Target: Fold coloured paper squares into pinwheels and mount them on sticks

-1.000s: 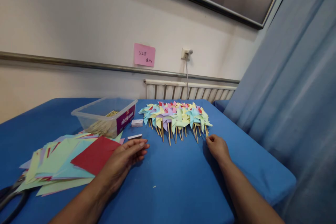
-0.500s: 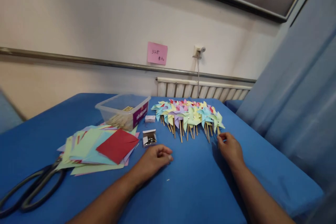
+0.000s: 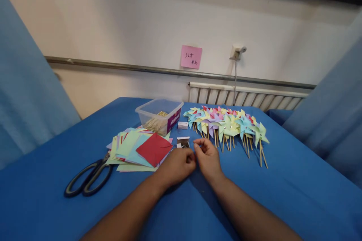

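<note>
left hand point(image 3: 177, 165) | right hand point(image 3: 207, 158) | forearms bare | no sleeves, rings or watch

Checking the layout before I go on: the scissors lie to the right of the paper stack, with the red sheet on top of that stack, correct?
Not quite. In the head view the scissors lie to the left of the paper stack, not the right, handles toward the person. The red sheet does sit on top of that stack.

Left hand point(image 3: 177, 165) curled, right hand point(image 3: 207, 158) beside it, fingertips perhaps touching.
</note>
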Demonstrator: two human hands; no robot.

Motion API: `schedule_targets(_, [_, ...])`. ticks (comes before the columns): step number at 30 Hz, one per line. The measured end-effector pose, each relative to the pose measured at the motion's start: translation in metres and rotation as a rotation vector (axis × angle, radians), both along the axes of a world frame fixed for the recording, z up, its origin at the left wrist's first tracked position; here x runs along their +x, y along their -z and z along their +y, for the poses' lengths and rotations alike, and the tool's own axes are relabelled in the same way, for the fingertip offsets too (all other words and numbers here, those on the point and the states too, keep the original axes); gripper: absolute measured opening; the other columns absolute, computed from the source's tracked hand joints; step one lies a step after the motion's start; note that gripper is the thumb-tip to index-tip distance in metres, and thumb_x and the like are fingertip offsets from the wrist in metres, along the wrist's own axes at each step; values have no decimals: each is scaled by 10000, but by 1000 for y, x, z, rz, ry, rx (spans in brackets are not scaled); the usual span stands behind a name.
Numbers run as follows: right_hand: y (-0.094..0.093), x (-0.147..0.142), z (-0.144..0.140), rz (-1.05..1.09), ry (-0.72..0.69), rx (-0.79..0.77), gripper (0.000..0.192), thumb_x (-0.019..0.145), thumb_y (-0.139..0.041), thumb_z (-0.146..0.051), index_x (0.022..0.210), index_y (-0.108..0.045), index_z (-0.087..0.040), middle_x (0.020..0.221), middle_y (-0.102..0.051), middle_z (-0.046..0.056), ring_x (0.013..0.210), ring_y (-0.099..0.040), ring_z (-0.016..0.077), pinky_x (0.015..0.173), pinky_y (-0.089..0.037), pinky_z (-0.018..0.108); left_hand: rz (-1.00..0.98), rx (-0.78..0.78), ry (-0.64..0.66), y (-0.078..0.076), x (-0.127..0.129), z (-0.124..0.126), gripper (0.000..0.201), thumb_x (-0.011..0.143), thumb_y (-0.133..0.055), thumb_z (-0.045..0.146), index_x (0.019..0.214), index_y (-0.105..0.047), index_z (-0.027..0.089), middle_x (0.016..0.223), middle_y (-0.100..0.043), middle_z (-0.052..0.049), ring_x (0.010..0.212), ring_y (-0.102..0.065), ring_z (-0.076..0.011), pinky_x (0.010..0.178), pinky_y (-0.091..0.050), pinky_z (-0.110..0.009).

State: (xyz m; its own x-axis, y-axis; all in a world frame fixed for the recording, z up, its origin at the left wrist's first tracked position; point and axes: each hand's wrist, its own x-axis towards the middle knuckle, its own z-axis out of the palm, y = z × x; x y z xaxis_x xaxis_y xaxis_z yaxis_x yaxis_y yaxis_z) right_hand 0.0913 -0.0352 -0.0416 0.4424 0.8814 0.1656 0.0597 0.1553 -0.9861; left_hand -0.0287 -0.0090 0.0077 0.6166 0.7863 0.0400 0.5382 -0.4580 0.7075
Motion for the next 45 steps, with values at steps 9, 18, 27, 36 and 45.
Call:
schedule_targets(9, [10, 28, -6, 68, -159, -25, 184, 720, -648, -340, 810, -628, -181, 646, -585, -25, 519, -483, 98, 510, -393, 228, 538, 282, -597, -38, -67, 49, 430, 687, -582, 447, 1042, -649, 214, 1053, -697, -130, 919, -626, -331, 672, -423, -363])
schedule_targets(18, [12, 20, -7, 35, -264, -69, 132, 711, -638, -297, 757, -623, -174, 572, -547, -48, 479, -466, 85, 471, -365, 209, 706, 335, -525, -14, -79, 62, 565, 686, -578, 398, 1209, -567, 185, 1135, -670, -166, 1042, -603, -365, 768, -448, -399])
schedule_targets(27, [13, 19, -6, 25, -316, -88, 92, 704, -632, -269, 736, -619, -184, 543, -532, -60, 482, -469, 88, 469, -379, 201, 674, 272, -574, -16, -81, 67, 421, 738, -522, 402, 1100, -613, 207, 1047, -698, -161, 954, -639, -351, 669, -448, -369])
schedule_targets(36, [21, 18, -6, -31, -374, -93, 96, 729, -624, -261, 793, -638, -191, 586, -566, -49, 495, -485, 90, 495, -399, 212, 737, 373, -483, -18, -71, 60, 386, 703, -577, 344, 1042, -644, 173, 1075, -678, -177, 1006, -609, -357, 721, -451, -376])
schedule_targets(45, [21, 17, -7, -51, -383, -97, 80, 742, -596, -232, 799, -637, -193, 619, -575, -40, 522, -497, 100, 518, -432, 226, 734, 416, -454, -15, -71, 62, 337, 736, -511, 312, 995, -680, 178, 1056, -672, -176, 981, -602, -348, 710, -443, -380])
